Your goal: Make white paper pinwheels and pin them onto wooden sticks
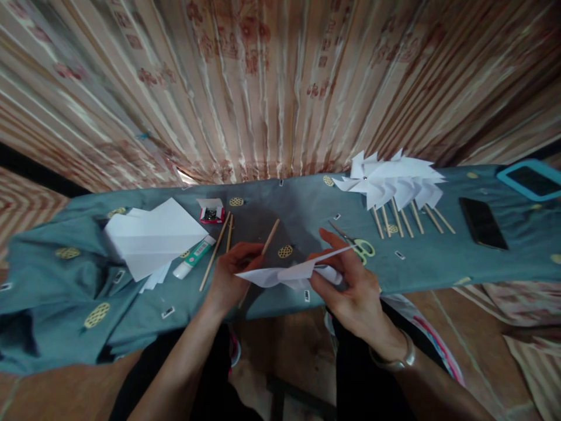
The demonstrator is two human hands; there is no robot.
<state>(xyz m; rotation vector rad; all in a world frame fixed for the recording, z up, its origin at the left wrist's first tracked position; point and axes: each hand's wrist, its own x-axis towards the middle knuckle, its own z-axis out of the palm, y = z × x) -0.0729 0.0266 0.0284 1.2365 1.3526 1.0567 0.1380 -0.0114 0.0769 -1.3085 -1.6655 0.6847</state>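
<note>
Near the table's front edge, my right hand [346,280] grips a folded white paper pinwheel [284,275] between thumb and fingers. My left hand [236,269] is closed around a thin wooden stick [270,235], which slants up past the fingers. The pinwheel's left point reaches my left hand; whether paper and stick are joined I cannot tell. Just beyond my right hand lie scissors [362,247] with pale green handles. Two more wooden sticks [214,251] rest left of my left hand, beside a green and white glue tube [194,257].
At left lies a stack of white paper sheets [153,234], with a small open red box [211,211] of metal bits nearby. Several finished paper pinwheels [394,178] on sticks overlap at back right. Farther right are a black phone [483,223] and a blue-framed device [532,178]. A curtain [263,105] hangs behind.
</note>
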